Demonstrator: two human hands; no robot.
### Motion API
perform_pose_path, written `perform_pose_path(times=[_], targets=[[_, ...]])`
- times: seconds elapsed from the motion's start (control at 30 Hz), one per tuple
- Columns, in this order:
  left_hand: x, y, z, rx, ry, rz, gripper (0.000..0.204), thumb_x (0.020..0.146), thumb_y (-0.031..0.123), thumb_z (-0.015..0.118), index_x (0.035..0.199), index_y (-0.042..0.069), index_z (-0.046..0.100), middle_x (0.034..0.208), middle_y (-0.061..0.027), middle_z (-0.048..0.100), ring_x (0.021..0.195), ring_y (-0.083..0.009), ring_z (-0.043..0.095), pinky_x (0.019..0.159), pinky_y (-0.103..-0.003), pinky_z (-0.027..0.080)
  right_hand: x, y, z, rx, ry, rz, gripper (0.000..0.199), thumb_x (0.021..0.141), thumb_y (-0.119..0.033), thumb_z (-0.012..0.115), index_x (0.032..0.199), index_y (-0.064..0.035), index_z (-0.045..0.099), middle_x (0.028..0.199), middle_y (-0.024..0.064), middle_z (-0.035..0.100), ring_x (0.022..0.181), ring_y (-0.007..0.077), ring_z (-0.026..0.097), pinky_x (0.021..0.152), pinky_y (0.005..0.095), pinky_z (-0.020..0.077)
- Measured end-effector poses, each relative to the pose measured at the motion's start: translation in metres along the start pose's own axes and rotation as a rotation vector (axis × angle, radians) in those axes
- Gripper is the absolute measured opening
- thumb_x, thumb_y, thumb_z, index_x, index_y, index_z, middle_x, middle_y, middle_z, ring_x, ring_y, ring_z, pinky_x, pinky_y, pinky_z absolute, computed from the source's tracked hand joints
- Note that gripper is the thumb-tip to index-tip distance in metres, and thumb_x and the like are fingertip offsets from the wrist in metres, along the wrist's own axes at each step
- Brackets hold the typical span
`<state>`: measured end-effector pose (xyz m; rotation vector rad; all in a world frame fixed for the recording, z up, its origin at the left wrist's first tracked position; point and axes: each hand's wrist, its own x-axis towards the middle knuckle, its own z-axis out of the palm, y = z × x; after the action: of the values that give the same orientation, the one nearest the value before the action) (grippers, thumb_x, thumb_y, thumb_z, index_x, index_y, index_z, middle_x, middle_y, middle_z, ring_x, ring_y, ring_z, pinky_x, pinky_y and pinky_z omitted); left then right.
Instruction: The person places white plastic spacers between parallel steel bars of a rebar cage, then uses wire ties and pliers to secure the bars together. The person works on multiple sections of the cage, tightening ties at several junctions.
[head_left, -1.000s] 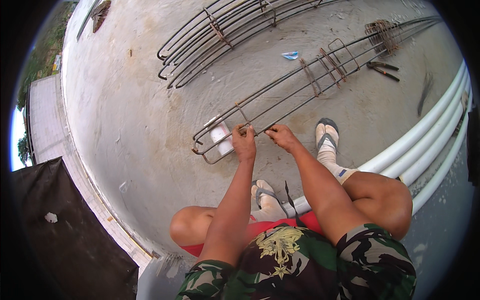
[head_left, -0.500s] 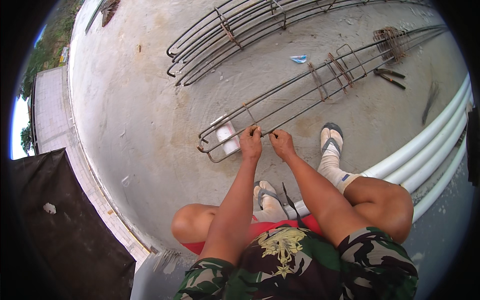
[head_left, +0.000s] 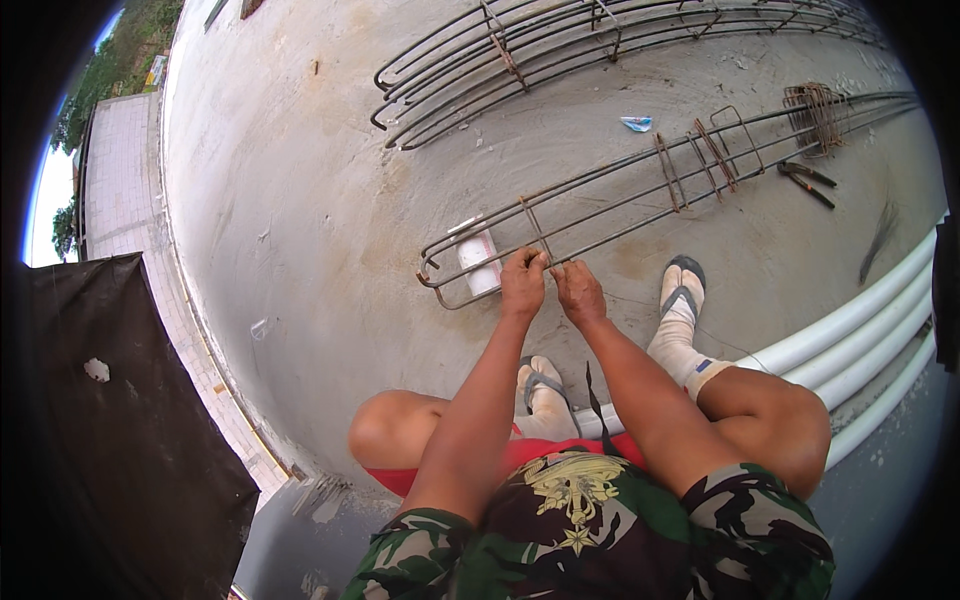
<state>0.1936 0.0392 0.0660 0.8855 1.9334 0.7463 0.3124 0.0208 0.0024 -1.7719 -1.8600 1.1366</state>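
A long rebar cage stretches across the concrete in front of me, its hooked end at the left. Both of my hands meet at its near bar, beside a thin rusty stirrup. My left hand is closed, fingertips pinched at the joint of bar and stirrup; what they grip is too small to make out. Just to its right, my right hand is closed in a pinch against the same bar. A faint thin wire seems to trail from it. Under the cage's left end lies a white block.
More hooked rebar lies farther off. Rusty stirrups are bunched on the cage's right part, near dark-handled pincers. White pipes run along the right. A blue-white wrapper and loose wire lie on the floor.
The view has shifted, moving the floor scene rightward and mostly down. My hands have drawn closer together and now sit right beside the stirrup at the near bar.
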Motion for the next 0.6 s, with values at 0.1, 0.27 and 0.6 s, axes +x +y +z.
perform_pose_path(times=[0.1, 0.27, 0.6], targets=[[-0.001, 0.000, 0.001, 0.045, -0.007, 0.023, 0.022, 0.088, 0.018, 0.060, 0.094, -0.002, 0.065, 0.085, -0.0178, 0.067, 0.078, -0.0260, 0.065, 0.072, -0.035, 0.049, 0.001, 0.001, 0.001, -0.028, -0.022, -0.033, 0.025, 0.093, -0.029, 0.054, 0.089, -0.0052, 0.058, 0.087, 0.0161, 0.058, 0.080, 0.0392, 0.060, 0.068, 0.0481, 0.0492], [-0.010, -0.003, 0.009, 0.113, -0.071, 0.155, 0.020, 0.089, 0.019, 0.058, 0.092, 0.000, 0.064, 0.087, -0.0230, 0.065, 0.079, -0.0366, 0.064, 0.071, -0.039, 0.049, 0.002, -0.001, -0.002, -0.030, -0.044, -0.063, 0.028, 0.097, -0.030, 0.046, 0.086, -0.0072, 0.057, 0.086, 0.0153, 0.057, 0.077, 0.0395, 0.060, 0.066, 0.0486, 0.0493], [-0.001, -0.007, 0.022, 0.197, 0.085, -0.067, 0.019, 0.094, 0.019, 0.051, 0.097, 0.002, 0.056, 0.087, -0.0231, 0.064, 0.085, -0.0437, 0.060, 0.074, -0.047, 0.045, 0.001, -0.004, -0.005, -0.086, 0.006, -0.042, 0.021, 0.094, -0.028, 0.052, 0.087, -0.0085, 0.057, 0.086, 0.0131, 0.057, 0.077, 0.0374, 0.060, 0.065, 0.0478, 0.0483]])
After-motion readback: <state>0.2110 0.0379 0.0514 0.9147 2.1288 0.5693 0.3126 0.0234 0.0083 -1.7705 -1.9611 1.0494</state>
